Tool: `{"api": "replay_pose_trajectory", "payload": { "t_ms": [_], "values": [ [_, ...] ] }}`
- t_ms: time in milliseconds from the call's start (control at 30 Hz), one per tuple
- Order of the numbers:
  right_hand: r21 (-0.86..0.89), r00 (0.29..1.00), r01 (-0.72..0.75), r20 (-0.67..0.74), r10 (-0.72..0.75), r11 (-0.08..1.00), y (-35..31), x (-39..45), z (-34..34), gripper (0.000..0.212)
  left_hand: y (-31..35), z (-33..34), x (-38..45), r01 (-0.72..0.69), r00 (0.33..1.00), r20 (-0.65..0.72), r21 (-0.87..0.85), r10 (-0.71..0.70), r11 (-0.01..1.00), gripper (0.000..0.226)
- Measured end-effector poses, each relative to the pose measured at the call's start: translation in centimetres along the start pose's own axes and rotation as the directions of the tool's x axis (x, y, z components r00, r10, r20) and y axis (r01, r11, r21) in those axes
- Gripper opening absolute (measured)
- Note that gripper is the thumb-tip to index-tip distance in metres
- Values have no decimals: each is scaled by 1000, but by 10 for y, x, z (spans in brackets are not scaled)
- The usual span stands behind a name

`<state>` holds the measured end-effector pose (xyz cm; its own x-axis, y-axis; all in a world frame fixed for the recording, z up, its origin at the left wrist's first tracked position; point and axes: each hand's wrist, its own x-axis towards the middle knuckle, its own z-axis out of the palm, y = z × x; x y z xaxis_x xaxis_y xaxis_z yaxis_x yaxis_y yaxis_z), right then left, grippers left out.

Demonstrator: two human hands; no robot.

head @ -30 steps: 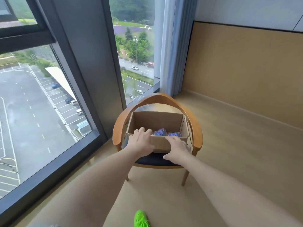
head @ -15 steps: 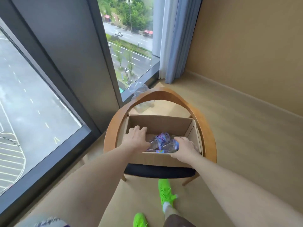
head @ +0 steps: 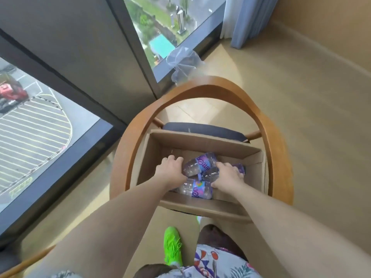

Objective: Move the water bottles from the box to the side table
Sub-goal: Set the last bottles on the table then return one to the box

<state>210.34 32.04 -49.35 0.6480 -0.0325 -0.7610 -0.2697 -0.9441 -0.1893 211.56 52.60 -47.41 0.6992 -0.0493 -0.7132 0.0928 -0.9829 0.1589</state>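
An open cardboard box [head: 202,141] sits on the seat of a wooden armchair [head: 267,125]. Several clear water bottles with purple labels lie on their sides in it. One bottle [head: 200,162] lies between my hands and another [head: 197,190] against the near wall. My right hand [head: 226,175] is down in the box with its fingers curled over a third bottle, whose purple end [head: 240,168] shows past the fingertips. My left hand [head: 170,170] is also inside, fingers curled downward beside the middle bottle's base. What it holds is hidden.
The chair's curved backrest rings the box. A floor-to-ceiling window [head: 50,125] runs along the left. A crumpled clear plastic bag [head: 183,63] lies behind the chair and a curtain [head: 245,19] hangs at the back. My green shoe [head: 172,245] is on the floor below.
I have leaned over the chair, so the view now looks straight down. Both hands went from the box's near edge down among the bottles. The right hand has closed over one.
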Motion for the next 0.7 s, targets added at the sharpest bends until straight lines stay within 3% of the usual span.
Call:
{"api": "replay_pose_trajectory", "payload": {
  "t_ms": [300, 600, 700],
  "values": [
    [-220, 999, 21, 50, -11, 975, 22, 60, 43, 81, 12, 45, 80, 30, 991, 133, 3, -30, 1000, 74],
    [-374, 996, 0, -86, -34, 927, 22, 94, 81, 51, 8, 80, 127, 79, 971, 233, -86, -57, 993, 76],
    [-473, 984, 16, -149, -98, 881, 33, 96, 92, 54, 12, 91, 138, 61, 976, 218, -144, -29, 988, 76]
  ]
}}
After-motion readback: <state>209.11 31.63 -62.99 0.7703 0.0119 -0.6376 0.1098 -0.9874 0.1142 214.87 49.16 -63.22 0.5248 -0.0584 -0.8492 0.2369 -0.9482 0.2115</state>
